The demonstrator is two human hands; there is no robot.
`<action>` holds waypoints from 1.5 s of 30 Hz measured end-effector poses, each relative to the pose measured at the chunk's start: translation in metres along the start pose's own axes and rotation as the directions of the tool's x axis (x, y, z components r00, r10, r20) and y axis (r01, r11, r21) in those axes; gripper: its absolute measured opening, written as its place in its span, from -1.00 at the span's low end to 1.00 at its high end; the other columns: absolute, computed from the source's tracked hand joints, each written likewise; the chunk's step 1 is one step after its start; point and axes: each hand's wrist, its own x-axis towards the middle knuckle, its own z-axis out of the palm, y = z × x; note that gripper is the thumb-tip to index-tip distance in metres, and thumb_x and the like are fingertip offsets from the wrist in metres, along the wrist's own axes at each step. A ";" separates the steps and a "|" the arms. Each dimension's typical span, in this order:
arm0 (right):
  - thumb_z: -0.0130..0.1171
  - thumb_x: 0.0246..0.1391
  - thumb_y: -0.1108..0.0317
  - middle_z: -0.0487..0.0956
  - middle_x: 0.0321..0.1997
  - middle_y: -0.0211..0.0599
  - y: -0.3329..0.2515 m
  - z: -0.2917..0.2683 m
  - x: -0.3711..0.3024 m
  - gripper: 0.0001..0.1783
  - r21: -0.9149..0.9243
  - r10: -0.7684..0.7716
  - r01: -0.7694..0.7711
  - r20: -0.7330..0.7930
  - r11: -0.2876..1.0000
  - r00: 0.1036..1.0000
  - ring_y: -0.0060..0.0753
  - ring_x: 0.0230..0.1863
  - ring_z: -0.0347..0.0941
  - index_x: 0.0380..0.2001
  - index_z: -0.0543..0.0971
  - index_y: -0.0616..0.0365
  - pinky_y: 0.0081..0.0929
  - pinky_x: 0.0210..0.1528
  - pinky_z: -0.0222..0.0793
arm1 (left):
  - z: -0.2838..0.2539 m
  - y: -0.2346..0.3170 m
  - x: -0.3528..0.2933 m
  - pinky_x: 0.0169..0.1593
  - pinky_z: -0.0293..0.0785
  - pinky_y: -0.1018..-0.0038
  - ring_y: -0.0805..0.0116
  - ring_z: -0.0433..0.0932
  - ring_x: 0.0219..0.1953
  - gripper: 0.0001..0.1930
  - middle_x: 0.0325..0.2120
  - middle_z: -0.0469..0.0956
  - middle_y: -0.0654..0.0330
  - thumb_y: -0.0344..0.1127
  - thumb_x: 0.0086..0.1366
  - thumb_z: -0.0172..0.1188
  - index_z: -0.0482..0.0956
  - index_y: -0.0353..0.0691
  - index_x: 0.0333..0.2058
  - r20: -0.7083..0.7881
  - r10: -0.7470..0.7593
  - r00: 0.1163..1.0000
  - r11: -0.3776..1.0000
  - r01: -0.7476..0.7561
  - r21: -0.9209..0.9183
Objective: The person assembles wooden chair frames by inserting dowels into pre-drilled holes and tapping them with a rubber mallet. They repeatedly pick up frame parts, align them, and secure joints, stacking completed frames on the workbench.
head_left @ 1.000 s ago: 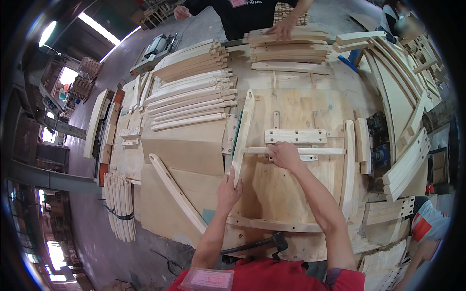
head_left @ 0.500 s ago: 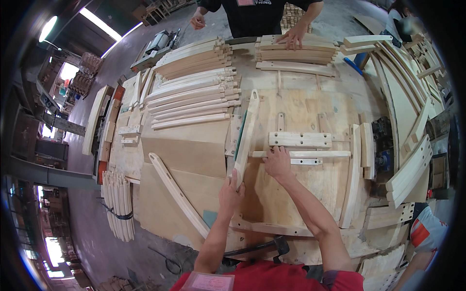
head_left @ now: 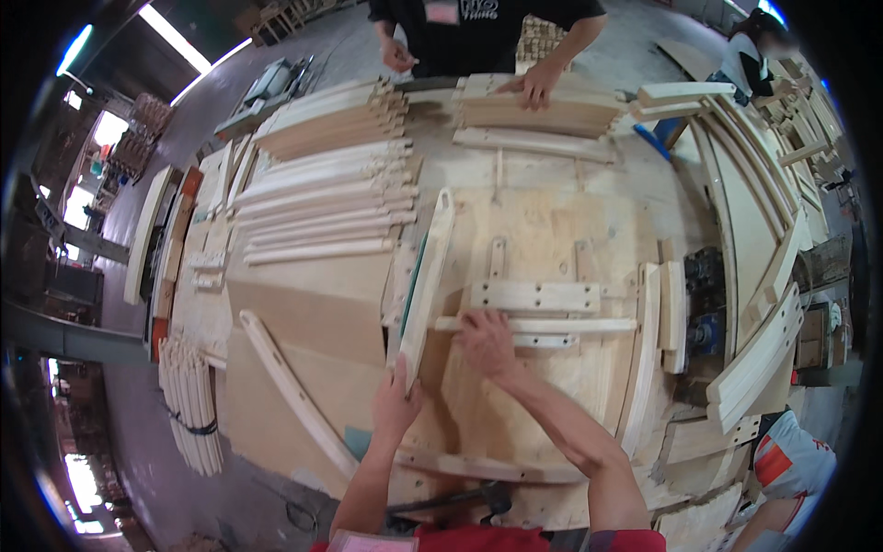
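My left hand (head_left: pixel 397 405) is closed round the lower end of a long pale wooden bar (head_left: pixel 430 271) with a slot near its far tip. The bar stands tilted away from me, beside a green strip (head_left: pixel 413 276). My right hand (head_left: pixel 485 345) grips a thin wooden rail (head_left: pixel 570 326) near its left end, which points at the bar; I cannot tell whether they touch. Just beyond the rail lies a drilled wooden block (head_left: pixel 535 296). The rail's right end reaches an upright wooden piece (head_left: pixel 641 354). A curved wooden piece (head_left: pixel 487 465) lies nearer me.
Another slotted bar (head_left: pixel 296 391) lies on the cardboard (head_left: pixel 303 299) to the left. Rows of rails (head_left: pixel 322 216) cover the far left. Across the table, a co-worker's hand (head_left: pixel 535 87) rests on stacked wood (head_left: pixel 543 115). A dark tool (head_left: pixel 460 501) lies at the near edge.
The whole view has shifted, so the table sits lower and further left. Both my hands keep their holds. The co-worker's stacked pieces now sit closer together, and their other hand has moved right.
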 end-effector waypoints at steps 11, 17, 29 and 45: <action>0.24 0.07 0.30 0.52 0.15 -0.08 0.359 -0.049 0.269 -0.38 -0.571 0.139 -0.205 -0.157 0.795 0.978 0.00 0.32 0.33 0.24 0.46 0.17 0.09 0.35 0.22 | 0.028 0.007 0.042 -0.20 0.58 0.10 -0.16 0.59 -0.19 -0.30 -0.11 0.54 -0.15 -0.26 0.24 0.33 0.33 -0.31 0.32 -0.006 0.002 1.000 0.998 -0.002 -0.059; 0.41 -0.06 0.14 0.51 0.09 -0.09 0.354 -0.037 0.288 -0.44 -0.590 0.276 -0.152 0.126 0.793 0.953 0.06 0.19 0.40 0.04 0.55 0.05 0.10 0.17 0.29 | 0.035 -0.011 0.036 -0.22 0.57 0.12 -0.08 0.58 -0.22 -0.32 -0.16 0.55 -0.06 -0.23 0.25 0.35 0.36 -0.24 0.32 -0.036 -0.021 0.999 0.999 0.020 -0.026; 0.53 -0.22 0.01 0.64 -0.16 -0.12 0.185 -0.188 0.085 -0.23 -0.180 0.006 0.088 0.464 0.980 0.886 0.04 -0.09 0.58 0.13 0.60 0.01 -0.09 -0.07 0.50 | -0.003 -0.003 0.005 -0.24 0.57 0.05 -0.15 0.57 -0.27 -0.23 -0.21 0.48 -0.04 -0.25 0.24 0.29 0.23 -0.14 0.41 0.013 -0.051 0.999 0.998 0.052 -0.043; 0.22 0.05 -0.28 0.72 -0.25 -0.08 0.147 -0.157 0.059 -0.46 -0.168 0.303 -0.253 0.445 0.953 0.843 0.02 -0.14 0.64 0.01 0.73 -0.33 -0.07 -0.02 0.49 | -0.038 0.015 -0.027 -0.13 0.58 0.06 -0.16 0.60 -0.15 -0.25 -0.05 0.51 -0.11 -0.22 0.23 0.27 0.26 -0.11 0.40 0.011 -0.079 0.997 0.994 0.080 -0.080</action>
